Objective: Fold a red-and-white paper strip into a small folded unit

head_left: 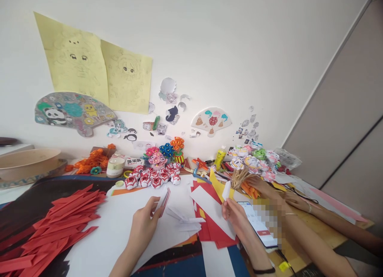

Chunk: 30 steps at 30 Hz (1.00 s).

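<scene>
My left hand is closed round a small stack of folded paper strips, white with red edges. Between the thumb and fingers of my right hand is a white folded paper strip, pointing upward. Several loose white folded strips lie on a large white sheet between the hands. Beneath my right hand are red paper sheets with white and yellow pieces on top. A phone with a lit screen lies just right of my right wrist.
Red folded strips are heaped at the left. Finished red-and-white paper flowers, a lidded jar and a yellow bottle stand along the wall. Another person's arms reach in from the right, near a bunch of paper flowers.
</scene>
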{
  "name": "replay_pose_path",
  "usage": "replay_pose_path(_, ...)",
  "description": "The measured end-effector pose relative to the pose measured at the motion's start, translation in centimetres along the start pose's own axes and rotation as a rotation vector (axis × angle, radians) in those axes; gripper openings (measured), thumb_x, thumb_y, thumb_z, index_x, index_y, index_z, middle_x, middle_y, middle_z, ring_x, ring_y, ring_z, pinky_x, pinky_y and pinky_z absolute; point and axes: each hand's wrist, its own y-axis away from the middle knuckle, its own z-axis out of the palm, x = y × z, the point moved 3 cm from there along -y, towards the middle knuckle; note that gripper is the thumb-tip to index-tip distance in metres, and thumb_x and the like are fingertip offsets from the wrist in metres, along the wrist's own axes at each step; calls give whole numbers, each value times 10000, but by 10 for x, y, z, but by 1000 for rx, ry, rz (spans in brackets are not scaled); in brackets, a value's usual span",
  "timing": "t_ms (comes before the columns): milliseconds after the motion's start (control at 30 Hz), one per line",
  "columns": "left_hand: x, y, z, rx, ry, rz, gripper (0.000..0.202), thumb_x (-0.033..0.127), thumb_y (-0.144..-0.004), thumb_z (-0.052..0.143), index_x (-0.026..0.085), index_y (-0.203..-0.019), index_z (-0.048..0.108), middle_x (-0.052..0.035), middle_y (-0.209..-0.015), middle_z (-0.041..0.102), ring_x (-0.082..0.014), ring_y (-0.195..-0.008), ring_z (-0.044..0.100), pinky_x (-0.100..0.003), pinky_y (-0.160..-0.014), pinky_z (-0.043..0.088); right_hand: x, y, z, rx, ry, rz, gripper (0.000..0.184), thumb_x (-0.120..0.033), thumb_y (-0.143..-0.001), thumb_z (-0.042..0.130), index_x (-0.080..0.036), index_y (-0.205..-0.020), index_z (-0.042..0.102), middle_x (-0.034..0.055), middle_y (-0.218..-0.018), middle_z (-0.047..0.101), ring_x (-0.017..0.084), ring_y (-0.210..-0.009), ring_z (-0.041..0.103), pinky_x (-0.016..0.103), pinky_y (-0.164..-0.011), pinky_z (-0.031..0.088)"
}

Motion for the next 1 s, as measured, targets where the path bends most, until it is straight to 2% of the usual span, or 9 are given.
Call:
replay_pose_path(133,2,0,1,-4,3,1,184,372,-844,461,256,-974,522,11,-737,712,-186,-635,638,-252,-637,451,2,-7,-5,56,-196,0,246,-390,-792,649,-205,-696,520,-3,-687,441,128,-565,415,264,-500,374)
replay_pose_path(300,3,0,4,-24,22,16,192,365,-851,461,261,-993,539,11,-757,719,-184,-647,647,-253,-645,457,-3,-7,3,40,-179,8,307,-408,-818,579,-218,-626,434,-26,-615,379,125,-519,372,275,-497,378)
replay_pose_path(467,4,1,3,-11,36,6,178,374,-845,468,264,-971,530,25,-742,715,-175,-625,631,-243,-637,452,12,0,15,-73,80,47,329,-432,-833,587,-180,-626,538,15,-634,542,136,-547,478,276,-558,390)
replay_pose_path(667,2,0,2,-1,28,-7,190,402,-849,471,250,-961,499,22,-716,697,-166,-601,591,-248,-637,445,43,-2,16,-132,446,47,420,-511,-837,543,-159,-616,605,25,-605,594,144,-554,514,245,-531,356)
replay_pose_path(800,2,0,3,7,19,5,193,408,-843,477,254,-958,497,27,-708,695,-168,-594,582,-246,-627,441,44,-1,21,-152,601,-27,400,-490,-848,515,-170,-640,635,22,-620,612,166,-596,540,264,-583,397)
replay_pose_path(1000,4,1,1,34,4,30,183,399,-837,475,253,-943,504,37,-655,676,-162,-563,573,-237,-610,441,38,5,27,-112,765,-130,409,-475,-870,481,-170,-640,626,25,-626,620,191,-624,547,295,-612,409)
